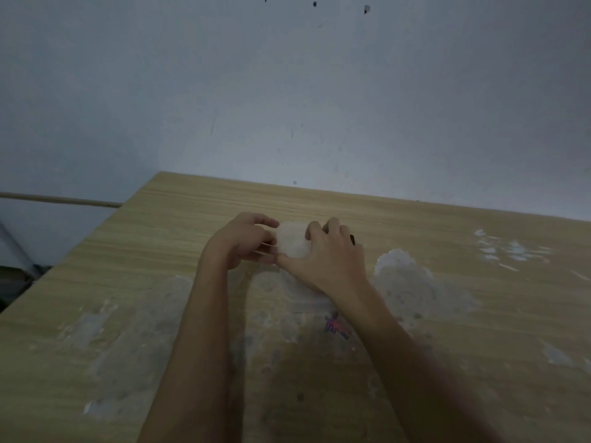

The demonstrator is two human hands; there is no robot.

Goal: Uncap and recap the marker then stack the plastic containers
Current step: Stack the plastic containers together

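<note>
Hiding most of the pale container (292,239) (blurred): both hands' fingers (315,231).

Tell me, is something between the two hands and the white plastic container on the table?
Nothing visible is. The left hand and the right hand already close on the plastic container from both sides, fingers on it. The table around it shows only pale stains.

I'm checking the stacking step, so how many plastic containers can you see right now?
1 for sure: a translucent white plastic container held between the left hand and right hand above the wooden table. It may be several nested; the hands hide its edges.
</note>
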